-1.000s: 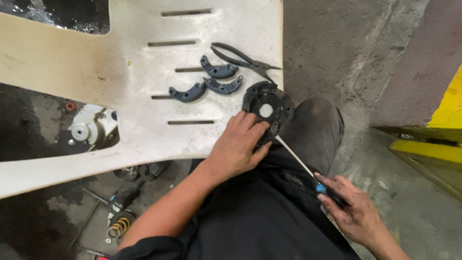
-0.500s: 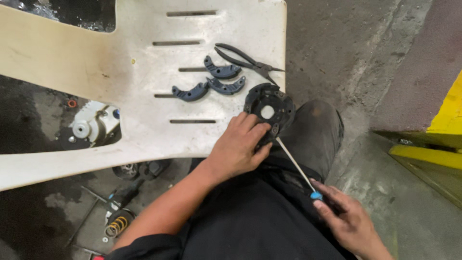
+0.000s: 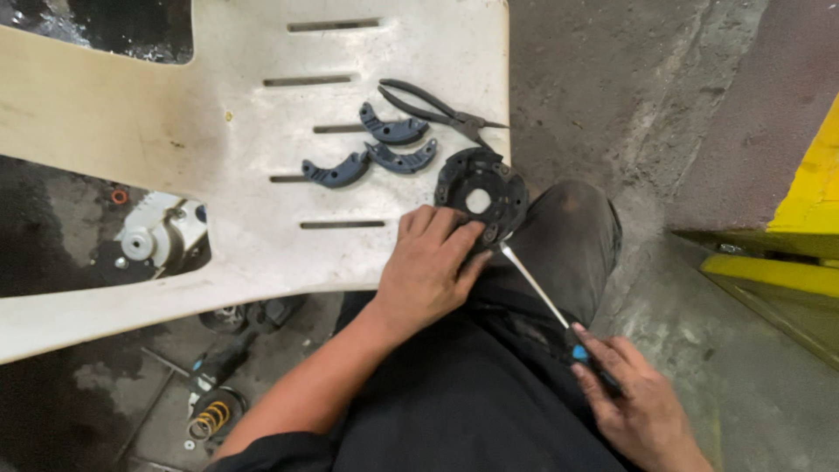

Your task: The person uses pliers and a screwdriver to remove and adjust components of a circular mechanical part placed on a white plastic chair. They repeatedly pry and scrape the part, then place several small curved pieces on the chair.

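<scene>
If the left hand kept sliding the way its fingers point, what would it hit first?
Most likely the round black plate: the left hand points up and right, fingertips already at its rim. The pliers lie farther on.

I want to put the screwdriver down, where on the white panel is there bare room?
The white panel is bare left of the three curved blue pieces, across to its far left edge. It is crowded at the right: pliers, round black plate under the left hand. The right hand holds the screwdriver.
</scene>
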